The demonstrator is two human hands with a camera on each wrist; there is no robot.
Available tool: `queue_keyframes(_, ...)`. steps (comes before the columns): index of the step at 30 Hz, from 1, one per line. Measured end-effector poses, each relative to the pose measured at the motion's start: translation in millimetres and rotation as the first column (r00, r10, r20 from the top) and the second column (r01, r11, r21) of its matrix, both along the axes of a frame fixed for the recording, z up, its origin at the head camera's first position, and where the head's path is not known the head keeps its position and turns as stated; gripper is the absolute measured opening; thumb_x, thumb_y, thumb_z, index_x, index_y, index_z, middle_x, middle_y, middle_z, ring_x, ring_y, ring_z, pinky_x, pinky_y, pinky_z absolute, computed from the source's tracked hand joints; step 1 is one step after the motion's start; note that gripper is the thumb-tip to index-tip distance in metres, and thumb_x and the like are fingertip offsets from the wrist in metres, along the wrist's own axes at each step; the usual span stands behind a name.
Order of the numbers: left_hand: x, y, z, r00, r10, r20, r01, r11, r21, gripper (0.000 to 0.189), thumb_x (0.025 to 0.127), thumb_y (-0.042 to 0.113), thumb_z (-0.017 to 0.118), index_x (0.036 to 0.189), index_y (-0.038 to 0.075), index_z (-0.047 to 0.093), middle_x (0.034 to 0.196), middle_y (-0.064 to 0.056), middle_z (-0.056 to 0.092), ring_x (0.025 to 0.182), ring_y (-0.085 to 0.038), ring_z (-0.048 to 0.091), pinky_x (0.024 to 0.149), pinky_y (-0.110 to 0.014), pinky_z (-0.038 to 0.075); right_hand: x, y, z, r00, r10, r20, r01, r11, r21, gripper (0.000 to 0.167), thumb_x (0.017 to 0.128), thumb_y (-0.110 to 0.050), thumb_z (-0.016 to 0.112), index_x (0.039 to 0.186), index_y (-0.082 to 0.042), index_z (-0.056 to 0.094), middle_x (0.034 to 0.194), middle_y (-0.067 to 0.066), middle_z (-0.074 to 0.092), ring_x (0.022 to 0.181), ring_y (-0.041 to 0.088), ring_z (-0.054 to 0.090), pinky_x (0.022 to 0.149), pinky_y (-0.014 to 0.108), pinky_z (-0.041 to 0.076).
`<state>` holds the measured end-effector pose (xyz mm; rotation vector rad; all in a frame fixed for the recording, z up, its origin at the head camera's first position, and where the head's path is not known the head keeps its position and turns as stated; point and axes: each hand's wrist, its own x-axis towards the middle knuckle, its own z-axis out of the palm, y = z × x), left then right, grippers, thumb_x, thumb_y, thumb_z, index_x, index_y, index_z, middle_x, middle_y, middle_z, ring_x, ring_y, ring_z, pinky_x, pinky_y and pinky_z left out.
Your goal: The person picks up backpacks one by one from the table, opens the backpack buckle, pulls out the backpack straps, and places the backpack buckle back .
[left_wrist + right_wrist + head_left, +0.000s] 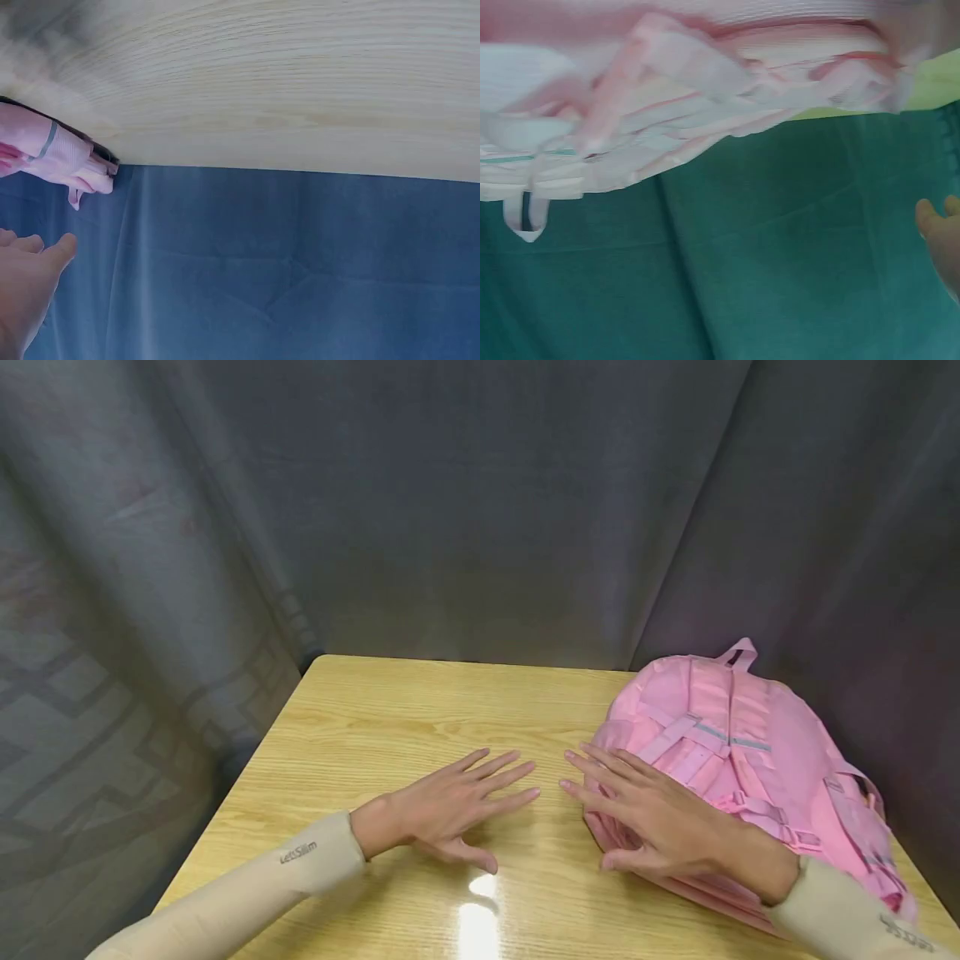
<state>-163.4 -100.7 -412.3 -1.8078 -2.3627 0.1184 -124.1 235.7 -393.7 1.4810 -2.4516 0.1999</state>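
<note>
A pink backpack (787, 752) lies on the right side of the wooden table, its straps and buckles facing up and its top loop toward the back. My left hand (461, 806) hovers over the middle of the table with fingers spread, holding nothing. Fingers also spread, my right hand (660, 818) overlaps the backpack's left edge in the head view and grips nothing. In the left wrist view the left hand (30, 277) shows at the lower left, below the backpack (60, 150). The right wrist view has the backpack (667, 97) across its top and the right hand (943, 244) at the right edge.
The wooden table (360, 718) has a rounded back left corner. Dark grey curtains (465, 510) hang behind it and along both sides. A bright light reflection lies on the tabletop near the front, between the hands.
</note>
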Motion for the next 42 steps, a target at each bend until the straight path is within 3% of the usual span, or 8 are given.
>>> queue_keyframes(7, -15.4, 17.3, -8.2, 1.0, 0.018, 0.013, -0.017, 1.0, -0.026, 0.099, 0.092, 0.077, 0.038, 0.161, 0.018, -0.001, 0.168, -0.012, 0.003, 0.153, -0.034, 0.011, 0.121, -0.055, 0.023, -12.3, 18.4, -7.2, 0.997, -0.073, 0.014, 0.073, 0.997, 0.008, 0.083, 0.087, -0.056, 0.066, 0.153, -0.014, 0.04, 0.16, 0.016, 0.032, 0.147, 0.035, 0.03, 0.126, 0.033, 0.001)
queue_keyframes(13, -28.4, 35.7, -14.4, 0.996, 0.058, 0.072, -0.057, 0.998, -0.016, 0.098, 0.093, 0.075, 0.038, 0.161, 0.017, -0.003, 0.168, -0.009, 0.0, 0.154, -0.031, 0.005, 0.122, -0.055, 0.021, -22.8, 36.5, -12.6, 0.99, -0.14, 0.004, 0.14, 0.99, 0.004, 0.083, 0.088, -0.058, 0.064, 0.152, -0.01, 0.041, 0.162, 0.013, 0.029, 0.147, 0.036, 0.028, 0.126, 0.032, 0.002)
queue_keyframes(21, -46.2, 58.7, -19.6, 0.984, 0.129, 0.121, -0.13, 0.991, 0.003, 0.097, 0.095, 0.072, 0.037, 0.16, 0.016, -0.008, 0.167, -0.004, -0.007, 0.154, -0.027, 0.0, 0.123, -0.053, 0.017, -29.6, 59.7, -19.6, 0.968, -0.25, -0.014, 0.249, 0.968, -0.035, 0.085, 0.084, -0.049, 0.072, 0.153, -0.011, 0.04, 0.158, 0.017, 0.036, 0.149, 0.033, 0.026, 0.125, 0.026, -0.002)
queue_keyframes(25, -55.9, 67.1, -21.5, 0.978, 0.15, 0.145, -0.154, 0.988, 0.018, 0.095, 0.096, 0.072, 0.034, 0.16, 0.015, -0.007, 0.167, -0.003, -0.008, 0.155, -0.026, 0.0, 0.123, -0.053, 0.018, -32.8, 72.3, -21.8, 0.951, -0.307, 0.016, 0.308, 0.95, -0.059, 0.084, 0.084, -0.046, 0.073, 0.153, -0.012, 0.039, 0.159, 0.017, 0.035, 0.151, 0.031, 0.022, 0.122, 0.021, -0.005)
queue_keyframes(29, -65.3, 78.1, -25.6, 0.955, 0.171, 0.242, -0.187, 0.981, 0.048, 0.09, 0.098, 0.068, 0.034, 0.159, 0.017, -0.01, 0.167, -0.001, -0.007, 0.155, -0.025, 0.002, 0.124, -0.05, 0.017, -37.3, 86.9, -24.2, 0.935, -0.354, 0.033, 0.355, 0.931, -0.081, 0.087, 0.082, -0.043, 0.075, 0.154, -0.011, 0.038, 0.158, 0.017, 0.036, 0.151, 0.032, 0.021, 0.122, 0.019, -0.005)
queue_keyframes(34, -74.7, 98.0, -32.8, 0.91, 0.181, 0.372, -0.225, 0.971, 0.079, 0.085, 0.101, 0.063, 0.034, 0.158, 0.022, -0.014, 0.167, 0.003, -0.009, 0.154, -0.021, -0.002, 0.126, -0.044, 0.013, -41.2, 107.7, -26.3, 0.911, -0.408, 0.056, 0.411, 0.908, -0.081, 0.088, 0.081, -0.039, 0.075, 0.155, -0.012, 0.035, 0.159, 0.017, 0.034, 0.153, 0.029, 0.017, 0.123, 0.022, -0.006)
queue_keyframes(42, -79.4, 128.5, -33.7, 0.855, 0.197, 0.48, -0.26, 0.963, 0.067, 0.083, 0.1, 0.066, 0.03, 0.16, 0.023, -0.007, 0.165, 0.009, -0.014, 0.151, -0.012, -0.014, 0.126, -0.044, 0.009, -42.0, 138.0, -28.1, 0.838, -0.531, 0.125, 0.537, 0.843, -0.017, 0.087, 0.089, -0.038, 0.067, 0.159, -0.016, 0.021, 0.163, 0.021, 0.02, 0.154, 0.024, -0.004, 0.121, 0.036, -0.015)
